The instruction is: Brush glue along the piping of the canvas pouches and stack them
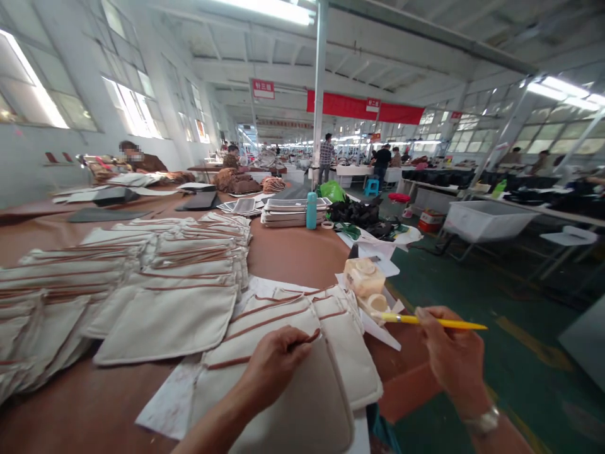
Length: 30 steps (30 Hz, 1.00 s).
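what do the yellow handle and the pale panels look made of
Yellow handle: plastic or painted wood, smooth-looking; the even, bright colour fits either. Pale panels: perhaps imitation leather or coated fabric, mostly matte, judging by the smooth faces and raised edges.

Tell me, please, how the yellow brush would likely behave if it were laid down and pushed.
The yellow brush is probably light, being slim and pinched in the right hand. Its straight handle suggests it is stiff rather than floppy. That narrow, tapering shape might make it roll or swivel.
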### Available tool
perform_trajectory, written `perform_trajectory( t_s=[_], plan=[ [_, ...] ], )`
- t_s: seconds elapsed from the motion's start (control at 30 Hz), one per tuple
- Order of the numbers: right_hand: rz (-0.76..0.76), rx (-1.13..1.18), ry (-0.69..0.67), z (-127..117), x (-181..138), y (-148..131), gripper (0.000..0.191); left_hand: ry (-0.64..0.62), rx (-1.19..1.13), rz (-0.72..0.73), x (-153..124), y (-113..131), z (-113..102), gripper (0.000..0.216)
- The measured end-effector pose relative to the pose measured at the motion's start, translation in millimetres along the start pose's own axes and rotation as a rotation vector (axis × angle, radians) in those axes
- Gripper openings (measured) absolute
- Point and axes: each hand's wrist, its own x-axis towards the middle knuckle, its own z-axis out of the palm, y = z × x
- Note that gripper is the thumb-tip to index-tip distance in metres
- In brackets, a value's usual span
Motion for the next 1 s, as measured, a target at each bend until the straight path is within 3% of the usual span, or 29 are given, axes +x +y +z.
perform_trajectory(
  t_s=[0.13, 0.3, 0.4, 0.57, 0.73, 0.9, 1.0],
  plan=[
    [-0.058, 0.462, -0.111, -5.9, -27.4, -56.9, 0.029, -0.043, -0.138, -0.028, -11.0, 11.7, -3.2, 0.024],
    [-0.168, 0.559, -0.271, 1.9, -46.2, -94.4, 0.025, -0.081, -0.225, 0.008, -23.7, 14.9, -5.7, 0.024],
    [-0.268, 0.440, -0.347, 5.9, -47.6, -100.6, 0.023, -0.116, -0.271, 0.015, -30.3, 14.1, -6.1, 0.023],
    [-0.346, 0.406, -0.241, -1.8, -49.9, -107.7, 0.019, -0.148, -0.302, -0.011, -35.4, 13.0, -6.0, 0.023],
    [-0.487, 0.381, -0.360, -3.7, -53.7, -112.8, 0.016, -0.150, -0.279, 0.036, -35.4, 12.6, -5.3, 0.023],
    [-0.322, 0.408, -0.233, -10.0, -46.3, -99.0, 0.017, -0.025, -0.119, 0.163, -46.1, 11.0, 2.3, 0.017],
    [-0.186, 0.543, -0.256, -22.5, -44.6, -97.7, 0.017, 0.146, 0.087, 0.461, -57.5, 10.4, 6.7, 0.015]
  ],
)
